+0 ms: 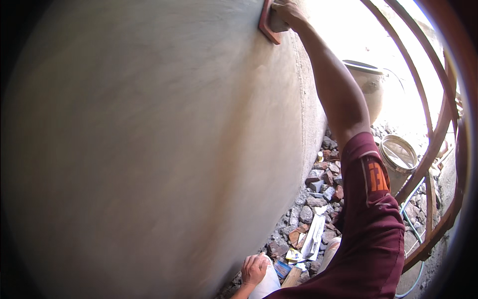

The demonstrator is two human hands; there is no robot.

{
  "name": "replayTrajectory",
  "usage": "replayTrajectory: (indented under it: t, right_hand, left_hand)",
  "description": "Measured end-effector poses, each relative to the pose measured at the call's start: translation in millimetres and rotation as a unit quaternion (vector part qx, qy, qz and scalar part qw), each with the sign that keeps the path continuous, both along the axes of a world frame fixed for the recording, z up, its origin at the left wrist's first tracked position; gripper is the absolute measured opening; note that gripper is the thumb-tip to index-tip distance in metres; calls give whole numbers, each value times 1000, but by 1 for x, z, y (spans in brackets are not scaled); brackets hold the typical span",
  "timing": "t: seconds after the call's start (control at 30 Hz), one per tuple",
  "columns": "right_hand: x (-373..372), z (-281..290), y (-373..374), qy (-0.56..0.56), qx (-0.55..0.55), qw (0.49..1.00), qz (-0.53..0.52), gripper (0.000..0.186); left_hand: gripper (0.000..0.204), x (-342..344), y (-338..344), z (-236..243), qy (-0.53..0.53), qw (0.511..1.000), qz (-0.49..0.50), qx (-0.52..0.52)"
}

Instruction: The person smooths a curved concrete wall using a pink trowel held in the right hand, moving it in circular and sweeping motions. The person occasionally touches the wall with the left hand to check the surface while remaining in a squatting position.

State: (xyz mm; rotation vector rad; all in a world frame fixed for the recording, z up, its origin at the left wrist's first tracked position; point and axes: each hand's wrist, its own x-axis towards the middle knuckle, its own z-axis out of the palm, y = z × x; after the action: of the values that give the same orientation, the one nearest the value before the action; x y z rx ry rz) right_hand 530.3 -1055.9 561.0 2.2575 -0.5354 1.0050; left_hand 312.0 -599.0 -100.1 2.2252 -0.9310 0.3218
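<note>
A grey plastered wall [164,149] with a smooth, slightly streaked face fills the left and middle of the view. High up near its right edge, my right hand [288,16] is closed around the handle of a reddish-brown plastering float [269,31]. The float lies against the wall, and its upper end is cut off by the top of the picture. My right arm stretches up to it in a maroon sleeve [366,199]. Low down, my left hand [254,269] rests with nothing in it on my light-coloured trouser knee [269,283], fingers laid over the cloth.
Broken stones and brick pieces [323,184] cover the ground beside the wall, with a pale torn wrapper [313,234] among them. A large rounded container [371,92] and a bucket [398,154] stand at the right. Brown curved bars [438,134] and a light-blue hose [412,229] lie beyond my arm.
</note>
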Motion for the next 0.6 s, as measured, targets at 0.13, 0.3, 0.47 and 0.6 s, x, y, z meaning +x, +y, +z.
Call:
replayTrajectory:
  t: [0.13,0.3,0.47,0.6]
  right_hand:
    - [-12,-78,58,-303,398,682,533,38]
    - [-89,-191,222,-110,294,832,457,39]
    - [-30,-84,114,-185,159,933,265,28]
    - [-18,-65,111,-177,140,932,285,25]
  left_hand:
    - [29,3,9,-4,-18,1000,16,-18]
    - [28,12,26,-1,-11,999,42,22]
    - [29,9,-8,-3,8,1000,9,-6]
    - [31,6,-14,-4,9,1000,-4,-4]
